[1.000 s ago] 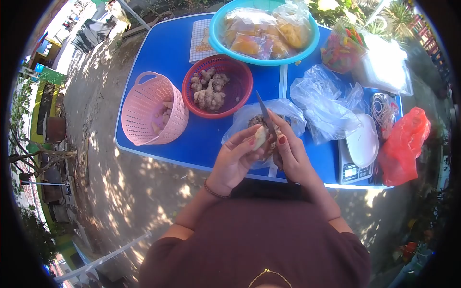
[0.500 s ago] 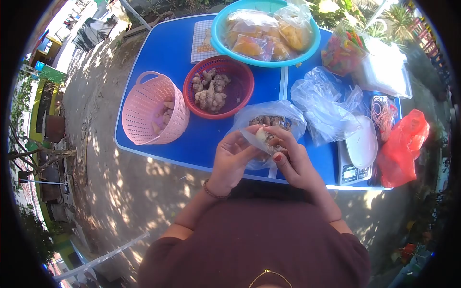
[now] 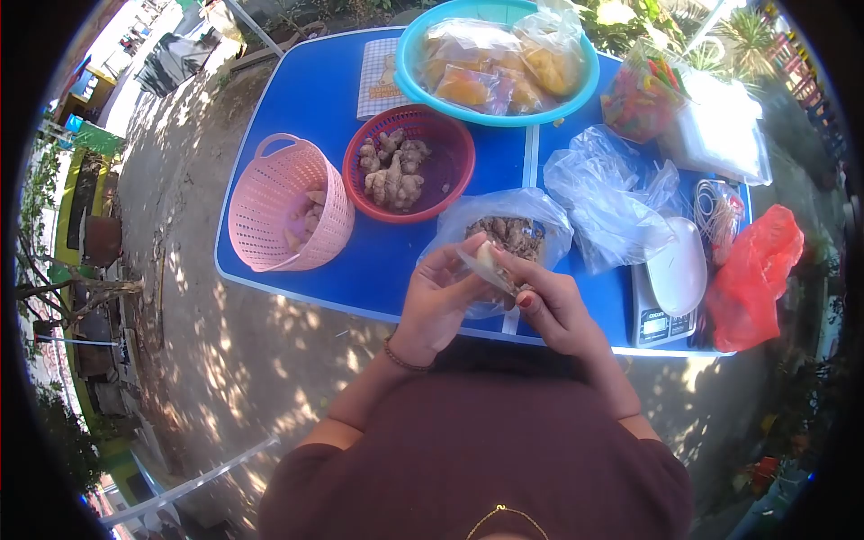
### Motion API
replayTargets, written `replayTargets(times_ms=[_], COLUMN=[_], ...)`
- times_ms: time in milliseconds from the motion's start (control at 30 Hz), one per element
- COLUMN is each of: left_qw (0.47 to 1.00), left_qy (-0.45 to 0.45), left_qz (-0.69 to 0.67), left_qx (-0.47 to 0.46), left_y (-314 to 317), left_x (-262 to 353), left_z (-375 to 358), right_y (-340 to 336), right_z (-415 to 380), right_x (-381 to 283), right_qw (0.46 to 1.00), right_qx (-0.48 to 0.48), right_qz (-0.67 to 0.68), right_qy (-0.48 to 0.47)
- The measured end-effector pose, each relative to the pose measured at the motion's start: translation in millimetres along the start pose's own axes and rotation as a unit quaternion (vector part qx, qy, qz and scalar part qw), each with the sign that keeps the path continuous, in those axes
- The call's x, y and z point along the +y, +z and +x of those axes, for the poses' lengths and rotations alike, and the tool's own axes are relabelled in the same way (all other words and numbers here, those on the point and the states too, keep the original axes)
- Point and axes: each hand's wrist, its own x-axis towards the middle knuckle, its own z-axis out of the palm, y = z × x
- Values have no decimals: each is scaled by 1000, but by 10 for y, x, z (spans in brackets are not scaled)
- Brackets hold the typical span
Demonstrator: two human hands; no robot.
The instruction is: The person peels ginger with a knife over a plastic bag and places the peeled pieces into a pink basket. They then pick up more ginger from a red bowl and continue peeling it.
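Note:
A pale peeled piece of ginger (image 3: 486,256) is pinched between my two hands above the near edge of the blue table. My left hand (image 3: 439,292) closes round it from the left. From the right, my right hand (image 3: 556,310) presses closed against it; whether it also holds a tool is too small to tell. Just beyond my fingers, a clear plastic bag (image 3: 556,220) lies open with dark brown scraps (image 3: 513,236) in it. A red basket (image 3: 462,162) holds knobbly unpeeled ginger (image 3: 396,180). Pale pieces lie in the pink basket (image 3: 337,211).
A turquoise basin (image 3: 589,76) with bagged yellow food stands at the back. On the right are a crumpled clear bag (image 3: 607,211), a kitchen scale (image 3: 679,270), a red plastic bag (image 3: 760,279), rubber bands (image 3: 715,211) and a container of colourful peppers (image 3: 639,103).
My right hand's fingers have shifted slightly down and inward at the ginger piece, showing more of the brown scraps behind. My left hand has barely moved.

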Motion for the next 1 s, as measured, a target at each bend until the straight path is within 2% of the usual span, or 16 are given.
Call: replayTargets(times_ms=[167,233,367,467,567,767,867,967,1000], left_qw=[998,991,985,987,989,989,989,991,992], left_qy=[-54,-106,-113,-109,-113,-130,-122,-105,-96], left_qz=[-41,-84,-128,-118,-98,-75,-81,-81,-69], left_qx=[8,7,9,13,11,-12,13,28,32], left_y=[10,-36,-64,-9,13,-107,-31,-10,-32], left_x=[44,52,4,34,46,-29,9,11,-7], left_z=[-7,-6,-20,-4,-10,-16,-1,8,13], right_y=[50,51,5,27,-1,24,18,-12,-5], right_z=[7,-2,-18,-14,-25,1,-33,-38,-27], right_x=[98,156,109,59,59,210,51,-23,3], right_qw=[992,993,999,998,997,990,999,996,997], right_qx=[41,52,26,23,16,59,41,10,28], right_qz=[-78,-76,-32,-29,-52,-84,-19,-47,-71], right_qy=[-93,-80,-15,-52,-45,-92,-7,81,32])
